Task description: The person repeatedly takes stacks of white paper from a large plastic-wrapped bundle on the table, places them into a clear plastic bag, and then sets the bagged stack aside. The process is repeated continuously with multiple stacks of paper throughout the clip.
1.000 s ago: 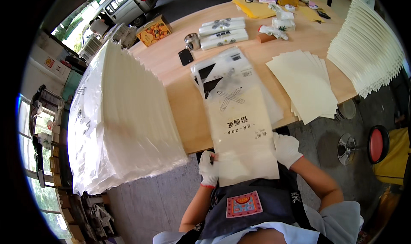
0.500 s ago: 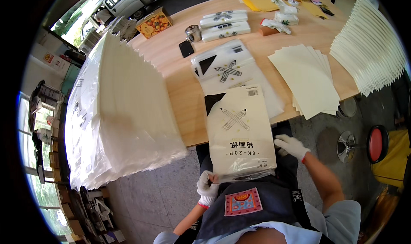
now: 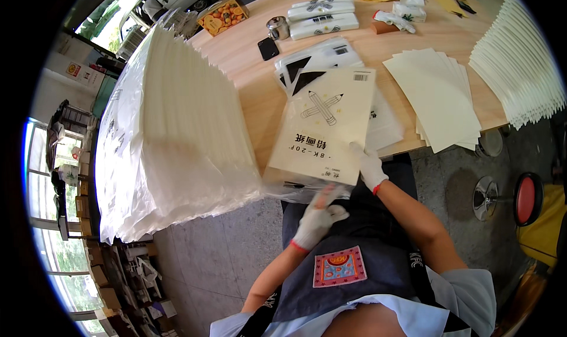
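head view: a cream drawing-paper pad (image 3: 323, 130) in a clear plastic sleeve (image 3: 289, 186) lies half on the tabletop (image 3: 248, 59), its near end hanging over the edge. the right hand (image 3: 371, 167) presses flat and open on its near corner; the left hand (image 3: 316, 219) is open below the sleeve mouth, gripping nothing. the overhanging pad could slip off, or the loose sleeve crumple, if that press eases. since 0.5 s ago the pad has slid further onto the tabletop and the left hand has risen.
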A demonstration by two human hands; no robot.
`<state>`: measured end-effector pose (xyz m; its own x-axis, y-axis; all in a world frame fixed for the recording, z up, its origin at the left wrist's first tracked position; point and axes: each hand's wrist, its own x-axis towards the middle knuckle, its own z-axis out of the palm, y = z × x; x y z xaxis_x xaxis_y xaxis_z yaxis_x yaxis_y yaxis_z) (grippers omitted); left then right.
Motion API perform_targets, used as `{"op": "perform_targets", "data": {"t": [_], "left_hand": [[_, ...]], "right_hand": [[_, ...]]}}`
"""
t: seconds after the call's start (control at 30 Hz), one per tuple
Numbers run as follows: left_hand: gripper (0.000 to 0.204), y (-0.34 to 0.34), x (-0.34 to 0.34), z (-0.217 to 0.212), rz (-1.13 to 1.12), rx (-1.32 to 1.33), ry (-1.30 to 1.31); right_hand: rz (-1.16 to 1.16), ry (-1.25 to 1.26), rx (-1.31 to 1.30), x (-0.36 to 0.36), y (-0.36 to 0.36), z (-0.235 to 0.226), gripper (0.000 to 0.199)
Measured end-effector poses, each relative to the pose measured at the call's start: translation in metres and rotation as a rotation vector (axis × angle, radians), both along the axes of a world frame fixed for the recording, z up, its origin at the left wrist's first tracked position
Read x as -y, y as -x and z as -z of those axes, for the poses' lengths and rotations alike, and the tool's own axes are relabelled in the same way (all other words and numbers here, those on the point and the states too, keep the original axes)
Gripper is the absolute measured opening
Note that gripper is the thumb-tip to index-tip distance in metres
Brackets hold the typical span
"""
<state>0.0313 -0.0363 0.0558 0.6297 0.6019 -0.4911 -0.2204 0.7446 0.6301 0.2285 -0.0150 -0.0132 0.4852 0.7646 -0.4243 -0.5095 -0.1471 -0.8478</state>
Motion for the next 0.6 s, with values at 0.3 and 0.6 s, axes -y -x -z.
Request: {"op": "perform_targets", "data": {"t": [0.3, 0.6], "left_hand": [[0.015, -0.012, -0.004, -0.036, 0.588, -0.125, -0.812], [0.02, 0.051, -0.065, 0.061, 0.19, -0.691, -0.452]], "right_hand": [[-0.189, -0.129, -0.012, 0.032, -0.066, 0.013, 0.034], [-0.742, 0.472, 0.099, 0.145, -0.103, -0.036, 0.035]]}}
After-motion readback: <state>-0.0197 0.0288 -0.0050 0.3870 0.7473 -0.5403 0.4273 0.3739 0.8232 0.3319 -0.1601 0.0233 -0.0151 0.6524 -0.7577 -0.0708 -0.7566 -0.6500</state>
